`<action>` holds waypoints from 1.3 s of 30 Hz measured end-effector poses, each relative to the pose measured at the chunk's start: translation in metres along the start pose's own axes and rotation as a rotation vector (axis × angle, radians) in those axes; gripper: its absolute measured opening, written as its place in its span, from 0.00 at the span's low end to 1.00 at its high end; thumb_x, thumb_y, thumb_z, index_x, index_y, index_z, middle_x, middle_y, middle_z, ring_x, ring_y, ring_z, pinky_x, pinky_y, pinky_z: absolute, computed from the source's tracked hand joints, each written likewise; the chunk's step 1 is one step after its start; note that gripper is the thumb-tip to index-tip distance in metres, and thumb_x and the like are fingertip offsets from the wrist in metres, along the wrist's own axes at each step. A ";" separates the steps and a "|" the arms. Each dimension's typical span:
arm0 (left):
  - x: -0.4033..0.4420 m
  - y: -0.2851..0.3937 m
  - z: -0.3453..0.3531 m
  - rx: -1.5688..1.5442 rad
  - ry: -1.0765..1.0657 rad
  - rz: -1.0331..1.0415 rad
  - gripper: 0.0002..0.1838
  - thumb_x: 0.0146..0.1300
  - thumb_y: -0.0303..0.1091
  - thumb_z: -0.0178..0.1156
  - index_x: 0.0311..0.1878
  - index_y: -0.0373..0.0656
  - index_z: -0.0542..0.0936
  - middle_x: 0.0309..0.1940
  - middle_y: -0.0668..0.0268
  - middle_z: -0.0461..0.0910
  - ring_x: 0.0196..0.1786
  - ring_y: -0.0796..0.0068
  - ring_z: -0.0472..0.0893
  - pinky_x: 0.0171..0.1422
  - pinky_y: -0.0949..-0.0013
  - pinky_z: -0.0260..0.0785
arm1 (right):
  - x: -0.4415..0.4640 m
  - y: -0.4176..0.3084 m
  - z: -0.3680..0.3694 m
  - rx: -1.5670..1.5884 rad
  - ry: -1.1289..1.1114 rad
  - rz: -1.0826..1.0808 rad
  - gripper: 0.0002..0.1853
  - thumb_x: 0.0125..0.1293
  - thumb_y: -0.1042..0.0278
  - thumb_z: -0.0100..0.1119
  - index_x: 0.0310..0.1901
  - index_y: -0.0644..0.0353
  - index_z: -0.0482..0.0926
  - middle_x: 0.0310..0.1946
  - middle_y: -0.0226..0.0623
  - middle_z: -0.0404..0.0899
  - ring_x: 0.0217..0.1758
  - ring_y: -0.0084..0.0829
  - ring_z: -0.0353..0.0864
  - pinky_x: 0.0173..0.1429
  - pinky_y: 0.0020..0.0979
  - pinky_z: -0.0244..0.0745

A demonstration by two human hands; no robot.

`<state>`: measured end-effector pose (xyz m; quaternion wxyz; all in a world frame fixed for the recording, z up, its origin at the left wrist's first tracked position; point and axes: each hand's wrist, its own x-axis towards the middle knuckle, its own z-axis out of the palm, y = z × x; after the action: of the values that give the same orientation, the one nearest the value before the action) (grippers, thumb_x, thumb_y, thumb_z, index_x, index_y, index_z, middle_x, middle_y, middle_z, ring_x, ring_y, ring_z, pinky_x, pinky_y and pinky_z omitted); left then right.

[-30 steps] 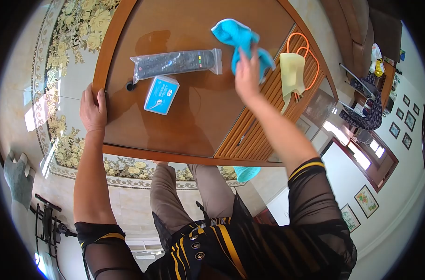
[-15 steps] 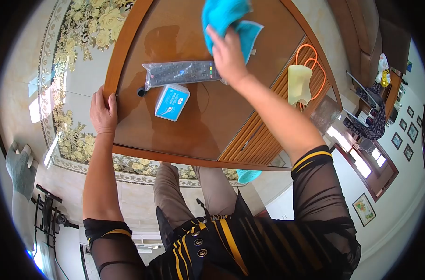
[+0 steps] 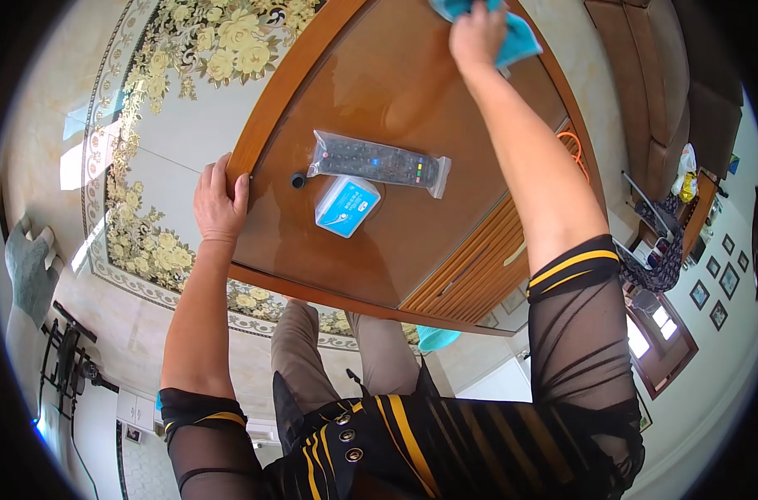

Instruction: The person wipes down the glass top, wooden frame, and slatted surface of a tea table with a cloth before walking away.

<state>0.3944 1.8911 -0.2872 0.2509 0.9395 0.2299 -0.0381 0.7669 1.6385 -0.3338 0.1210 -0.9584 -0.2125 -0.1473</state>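
Observation:
My right hand (image 3: 479, 37) is closed on a bright blue cloth (image 3: 519, 42), pressing it on the far part of a brown wooden table (image 3: 346, 87). Part of the cloth runs to the top of the view, and my fingers are partly hidden in it. At the table's left edge my left hand (image 3: 221, 200) grips the rim, its thumb over the top. Between my hands lies a remote control (image 3: 379, 162) in a clear plastic sleeve. Touching or just below it is a blue and white box (image 3: 348, 207). A small dark round cap (image 3: 297, 179) sits left of both.
An orange cord (image 3: 573, 154) lies near the slatted panel (image 3: 471, 271) on the table's right, partly behind my forearm. A brown sofa (image 3: 637, 58) stands beyond. Below the table edge shows a teal basin (image 3: 437, 337). Floral floor tiles (image 3: 229, 46) lie left.
My right hand has moved the blue cloth up and to the right, away from the remote. My left hand stays on the rim. The whole view has shifted and turned slightly.

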 end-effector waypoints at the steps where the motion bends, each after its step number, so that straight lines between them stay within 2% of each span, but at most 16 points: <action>1: 0.000 0.001 -0.001 -0.003 -0.013 -0.010 0.21 0.63 0.43 0.53 0.56 0.45 0.72 0.41 0.57 0.74 0.44 0.53 0.75 0.48 0.57 0.68 | 0.000 -0.029 0.005 0.007 0.029 -0.071 0.24 0.62 0.71 0.48 0.62 0.60 0.67 0.64 0.58 0.60 0.68 0.55 0.57 0.70 0.46 0.53; 3: 0.000 0.003 -0.003 -0.010 -0.028 -0.009 0.20 0.64 0.43 0.52 0.57 0.44 0.72 0.42 0.56 0.74 0.45 0.52 0.75 0.48 0.56 0.69 | -0.014 -0.085 -0.025 0.273 -0.115 -0.177 0.24 0.63 0.70 0.48 0.62 0.62 0.67 0.64 0.57 0.60 0.68 0.55 0.57 0.71 0.45 0.53; 5: -0.001 0.000 -0.001 -0.011 -0.022 -0.009 0.21 0.64 0.43 0.53 0.57 0.45 0.72 0.42 0.57 0.75 0.45 0.52 0.75 0.48 0.56 0.69 | -0.041 -0.091 -0.039 0.360 -0.176 -0.415 0.13 0.57 0.70 0.55 0.43 0.65 0.79 0.64 0.52 0.63 0.67 0.51 0.61 0.68 0.47 0.58; 8: 0.001 0.001 -0.003 -0.035 -0.037 -0.014 0.21 0.63 0.43 0.53 0.57 0.45 0.72 0.43 0.57 0.75 0.46 0.52 0.75 0.48 0.56 0.69 | -0.032 -0.039 -0.071 0.305 -0.322 -0.372 0.06 0.56 0.72 0.56 0.31 0.66 0.80 0.63 0.49 0.65 0.66 0.49 0.63 0.67 0.43 0.60; 10: 0.000 0.000 -0.002 -0.032 -0.020 -0.010 0.22 0.61 0.42 0.55 0.57 0.45 0.72 0.42 0.58 0.75 0.45 0.54 0.75 0.48 0.57 0.69 | -0.042 0.033 -0.076 0.030 -0.245 -0.233 0.09 0.59 0.72 0.53 0.36 0.67 0.79 0.64 0.53 0.62 0.68 0.51 0.59 0.70 0.45 0.56; 13: 0.001 0.000 -0.003 -0.033 0.007 -0.006 0.23 0.59 0.42 0.58 0.56 0.44 0.72 0.41 0.59 0.75 0.44 0.55 0.75 0.48 0.58 0.68 | -0.075 0.152 -0.072 -0.038 -0.184 0.240 0.23 0.66 0.63 0.46 0.60 0.66 0.68 0.69 0.62 0.50 0.72 0.56 0.51 0.74 0.46 0.47; 17: 0.001 0.002 -0.005 -0.049 -0.038 -0.023 0.21 0.62 0.41 0.55 0.57 0.44 0.72 0.43 0.57 0.75 0.46 0.54 0.75 0.49 0.57 0.68 | -0.030 0.121 -0.026 -0.048 -0.061 0.635 0.32 0.63 0.52 0.49 0.65 0.62 0.63 0.65 0.64 0.55 0.68 0.57 0.56 0.69 0.46 0.55; 19: 0.003 0.001 -0.005 -0.049 -0.032 -0.027 0.21 0.61 0.41 0.55 0.56 0.44 0.72 0.43 0.57 0.75 0.45 0.54 0.75 0.49 0.57 0.68 | 0.009 0.091 -0.005 -0.175 -0.058 0.559 0.34 0.60 0.50 0.52 0.64 0.62 0.64 0.60 0.63 0.61 0.64 0.56 0.61 0.65 0.47 0.58; 21: 0.002 0.002 -0.005 -0.052 -0.020 -0.018 0.21 0.61 0.41 0.56 0.56 0.43 0.72 0.42 0.57 0.75 0.45 0.54 0.75 0.49 0.57 0.68 | 0.044 0.046 0.012 -0.057 -0.019 0.291 0.27 0.61 0.52 0.51 0.56 0.63 0.72 0.58 0.60 0.64 0.62 0.54 0.62 0.63 0.48 0.59; 23: 0.002 0.000 -0.003 -0.048 -0.009 -0.023 0.22 0.60 0.42 0.57 0.55 0.44 0.73 0.42 0.59 0.75 0.44 0.55 0.75 0.49 0.58 0.68 | 0.081 -0.003 0.021 0.098 -0.179 0.002 0.21 0.62 0.56 0.53 0.50 0.64 0.75 0.62 0.55 0.62 0.66 0.55 0.59 0.65 0.48 0.56; 25: 0.001 -0.001 -0.003 -0.042 -0.003 -0.024 0.23 0.58 0.43 0.59 0.55 0.45 0.73 0.41 0.60 0.75 0.44 0.57 0.75 0.48 0.58 0.68 | 0.093 -0.060 0.036 0.193 -0.155 -0.100 0.22 0.63 0.70 0.48 0.59 0.65 0.68 0.64 0.55 0.61 0.69 0.54 0.57 0.71 0.47 0.52; 28: 0.002 0.001 -0.004 -0.064 -0.008 -0.042 0.23 0.58 0.44 0.59 0.54 0.44 0.73 0.40 0.60 0.75 0.44 0.58 0.75 0.49 0.59 0.68 | 0.062 -0.106 0.029 0.229 0.046 -0.415 0.16 0.61 0.71 0.50 0.50 0.68 0.73 0.63 0.52 0.63 0.68 0.53 0.58 0.70 0.47 0.54; 30: 0.001 0.002 -0.004 -0.067 0.005 -0.043 0.22 0.58 0.44 0.59 0.53 0.44 0.74 0.38 0.61 0.74 0.43 0.58 0.75 0.49 0.59 0.68 | 0.032 -0.130 0.000 0.354 -0.084 -0.477 0.10 0.60 0.72 0.52 0.41 0.69 0.76 0.63 0.51 0.64 0.68 0.53 0.59 0.69 0.47 0.54; 33: 0.001 0.001 -0.005 -0.055 0.023 -0.018 0.22 0.58 0.44 0.59 0.54 0.44 0.73 0.38 0.61 0.74 0.43 0.58 0.75 0.49 0.59 0.68 | -0.022 -0.163 -0.025 0.445 -0.245 -0.532 0.10 0.62 0.71 0.52 0.41 0.68 0.77 0.65 0.52 0.60 0.70 0.55 0.56 0.71 0.48 0.52; 34: -0.001 0.000 -0.006 -0.058 0.023 -0.018 0.22 0.58 0.44 0.59 0.54 0.44 0.73 0.38 0.61 0.74 0.43 0.58 0.75 0.49 0.59 0.68 | -0.032 -0.173 -0.024 0.435 -0.170 -0.599 0.11 0.58 0.62 0.55 0.34 0.62 0.80 0.60 0.47 0.65 0.66 0.47 0.60 0.65 0.51 0.56; 39: 0.000 -0.003 -0.001 -0.039 0.018 -0.005 0.23 0.59 0.46 0.59 0.54 0.45 0.73 0.38 0.60 0.74 0.43 0.57 0.75 0.48 0.58 0.67 | -0.107 -0.235 -0.055 0.481 -0.464 -0.552 0.13 0.58 0.60 0.57 0.39 0.59 0.81 0.63 0.43 0.64 0.72 0.43 0.54 0.71 0.52 0.48</action>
<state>0.3934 1.8939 -0.2880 0.2668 0.9343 0.2352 -0.0258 0.5575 1.7891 -0.2788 0.2462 -0.8178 -0.5108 0.0990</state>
